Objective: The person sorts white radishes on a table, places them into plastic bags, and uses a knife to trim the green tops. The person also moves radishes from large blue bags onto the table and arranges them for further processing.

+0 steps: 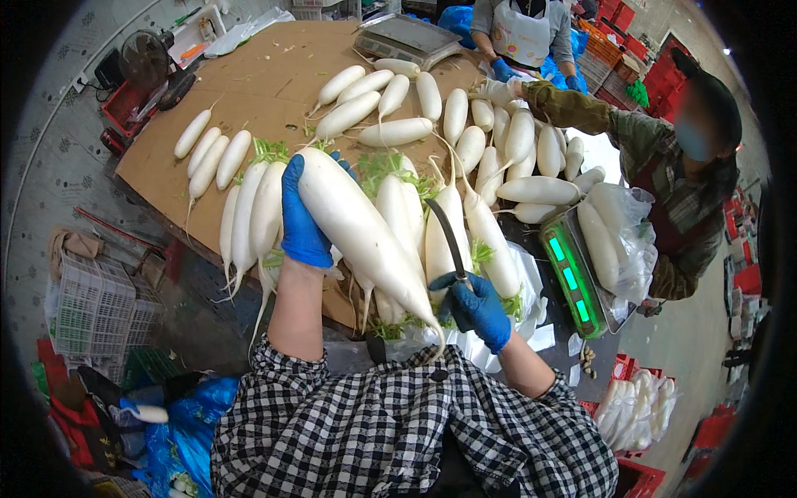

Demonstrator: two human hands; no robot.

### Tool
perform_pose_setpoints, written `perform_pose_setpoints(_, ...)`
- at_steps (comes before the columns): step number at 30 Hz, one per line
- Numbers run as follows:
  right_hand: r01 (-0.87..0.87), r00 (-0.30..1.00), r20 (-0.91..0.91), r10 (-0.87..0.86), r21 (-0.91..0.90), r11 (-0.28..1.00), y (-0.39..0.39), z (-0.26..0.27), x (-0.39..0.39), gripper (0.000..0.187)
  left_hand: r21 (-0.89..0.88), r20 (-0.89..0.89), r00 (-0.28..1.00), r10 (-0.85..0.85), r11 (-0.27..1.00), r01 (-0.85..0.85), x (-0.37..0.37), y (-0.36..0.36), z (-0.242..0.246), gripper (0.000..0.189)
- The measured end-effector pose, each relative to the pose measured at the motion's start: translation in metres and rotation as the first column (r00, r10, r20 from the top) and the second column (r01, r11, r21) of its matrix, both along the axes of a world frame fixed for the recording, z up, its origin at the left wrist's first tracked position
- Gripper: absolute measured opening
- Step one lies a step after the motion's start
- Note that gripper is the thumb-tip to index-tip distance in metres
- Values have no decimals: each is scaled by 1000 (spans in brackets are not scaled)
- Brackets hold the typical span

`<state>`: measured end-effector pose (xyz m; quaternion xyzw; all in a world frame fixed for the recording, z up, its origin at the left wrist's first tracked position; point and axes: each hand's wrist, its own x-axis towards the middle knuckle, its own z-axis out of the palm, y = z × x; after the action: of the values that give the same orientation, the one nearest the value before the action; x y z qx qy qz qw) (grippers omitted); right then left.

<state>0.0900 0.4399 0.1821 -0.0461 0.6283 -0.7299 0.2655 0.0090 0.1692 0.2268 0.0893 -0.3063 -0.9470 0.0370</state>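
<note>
In a blue glove, my left hand (303,211) grips a large white daikon radish (358,215) near its thick top end. The root slants down to the right, and its thin tail hangs close to my shirt. My right hand (479,308), also gloved in blue, holds a curved knife (449,235) by the handle, blade pointing up and away from me. Under the held root lie more daikons (398,218), some with cut green leaf stubs (380,171). Another leafy group of daikons (249,211) rests left of my left hand.
Cardboard (249,81) covers the table. A digital scale (570,274) at right bears bagged daikons (613,230); another scale (408,38) stands at the back. A masked co-worker (679,168) reaches in from the right; a second person (522,34) stands behind. White plastic crates (93,305) are at left.
</note>
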Motion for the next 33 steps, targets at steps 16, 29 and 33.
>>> perform_pose_setpoints(16,174,956,281,-81,-321,931,-24,4,-7,40,-116,21,998,-59,991,61,20,72,-42,51)
perform_pose_setpoints(29,599,794,193,-576,-405,691,42,-25,-94,14,-589,-35,999,14,808,-32,44,16,-72,29)
perform_pose_setpoints(33,720,666,87,-741,-335,608,74,-36,-156,10,-575,36,998,43,818,-14,50,6,-75,28)
